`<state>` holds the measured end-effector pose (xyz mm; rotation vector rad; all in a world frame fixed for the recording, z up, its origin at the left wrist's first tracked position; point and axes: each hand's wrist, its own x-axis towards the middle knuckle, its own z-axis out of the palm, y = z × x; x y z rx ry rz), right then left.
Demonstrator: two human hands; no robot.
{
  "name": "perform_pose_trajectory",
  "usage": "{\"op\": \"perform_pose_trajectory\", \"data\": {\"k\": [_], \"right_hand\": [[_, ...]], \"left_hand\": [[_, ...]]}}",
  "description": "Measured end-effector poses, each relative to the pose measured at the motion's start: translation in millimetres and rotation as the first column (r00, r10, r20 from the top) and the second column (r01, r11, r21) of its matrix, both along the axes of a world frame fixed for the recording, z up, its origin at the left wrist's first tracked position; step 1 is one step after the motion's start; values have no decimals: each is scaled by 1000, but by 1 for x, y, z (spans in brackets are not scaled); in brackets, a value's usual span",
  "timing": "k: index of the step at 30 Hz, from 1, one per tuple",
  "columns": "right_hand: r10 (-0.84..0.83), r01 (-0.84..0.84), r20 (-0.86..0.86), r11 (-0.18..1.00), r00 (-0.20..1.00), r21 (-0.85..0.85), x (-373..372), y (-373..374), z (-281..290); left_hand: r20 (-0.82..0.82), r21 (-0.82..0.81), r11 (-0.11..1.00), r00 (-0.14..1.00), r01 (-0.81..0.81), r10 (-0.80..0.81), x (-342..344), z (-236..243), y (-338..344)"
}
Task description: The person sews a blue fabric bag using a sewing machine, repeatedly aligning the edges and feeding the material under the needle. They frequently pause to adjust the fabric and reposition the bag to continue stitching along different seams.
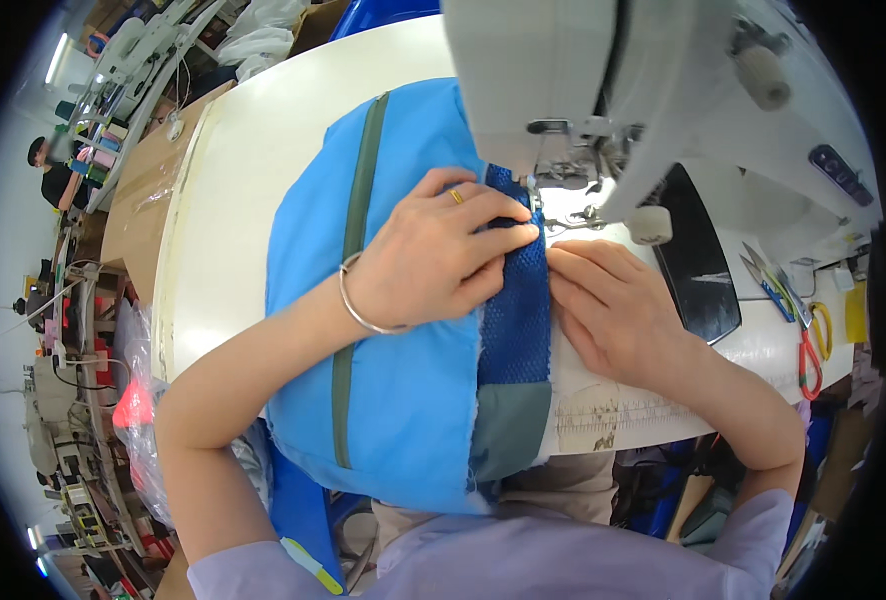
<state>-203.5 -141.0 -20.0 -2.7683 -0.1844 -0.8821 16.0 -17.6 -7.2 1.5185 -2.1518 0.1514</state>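
Note:
A light blue fabric piece [308, 250] with an olive stripe lies on the white machine table [221, 170]. Along its right side runs a navy mesh strip [511, 340] with a gray-green panel [511, 425] below. My left hand [433, 250], wearing a ring and bangle, presses bent, closed fingers on the mesh near the sewing machine's presser foot [533, 195]. My right hand [613, 310] has its fingers together at the strip's right edge, pinching it, the thumb partly hidden. The white sewing machine [523, 70] stands over both hands; its needle is too small to make out.
Scissors and snips [805, 340] lie on the right, beside a black plate [693, 260]. Cardboard [138, 190] and plastic bags [138, 420] border the table's left. A person in black [60, 180] is in the left background among machines and shelves.

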Motion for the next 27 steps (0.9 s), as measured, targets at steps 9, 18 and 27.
{"op": "perform_pose_trajectory", "data": {"k": [9,18,27], "right_hand": [[2,-2,4,1000,1000,-16,-14,3,-5],[331,-333,86,943,940,18,-20,21,-16],[432,-430,94,902,897,-44,-28,32,-13]], "left_hand": [[-25,82,994,998,66,-64,16,7,-6],[11,160,985,998,66,-68,18,15,-8],[179,176,984,984,-31,-1,-51,40,13]]}}
